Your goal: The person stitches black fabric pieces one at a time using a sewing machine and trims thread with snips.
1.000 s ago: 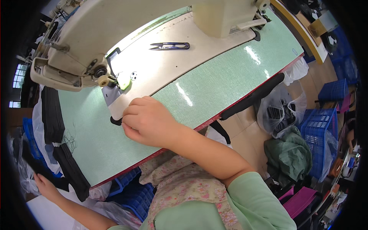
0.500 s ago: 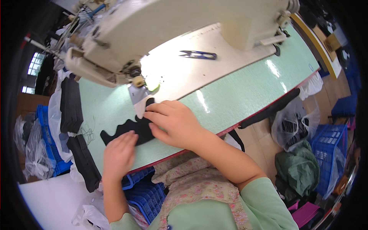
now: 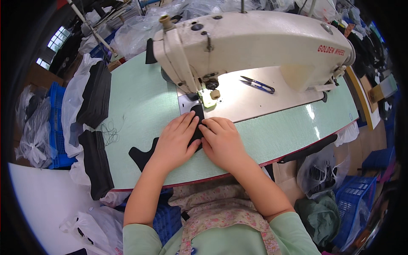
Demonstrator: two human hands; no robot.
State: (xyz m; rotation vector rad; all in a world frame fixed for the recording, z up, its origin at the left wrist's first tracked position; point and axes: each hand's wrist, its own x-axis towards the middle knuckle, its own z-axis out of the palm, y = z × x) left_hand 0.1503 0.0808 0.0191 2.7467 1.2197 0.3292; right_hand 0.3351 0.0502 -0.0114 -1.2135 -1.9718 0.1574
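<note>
A black fabric piece (image 3: 140, 157) with a wavy edge lies on the pale green table, its far end at the presser foot of the white sewing machine (image 3: 255, 40). My left hand (image 3: 175, 138) rests flat over the middle of the fabric, fingers stretched toward the needle area and thumb apart. On the fabric's right edge, my right hand (image 3: 223, 142) has its fingers bent and closed on the cloth, its thumb near the left thumb. Both hands hide much of the piece. Blue-handled thread snips (image 3: 257, 84) lie on the machine's bed.
Stacks of black fabric pieces (image 3: 95, 95) line the table's left edge, beside loose dark thread (image 3: 111, 132). Blue crates stand at left and a blue basket (image 3: 355, 204) at lower right. A plastic bag (image 3: 321, 170) with black items sits right of the table.
My left hand has moved right and forward along the fabric, close to my right hand. The fabric's far end is now by the presser foot. The view has shifted, showing more of the machine.
</note>
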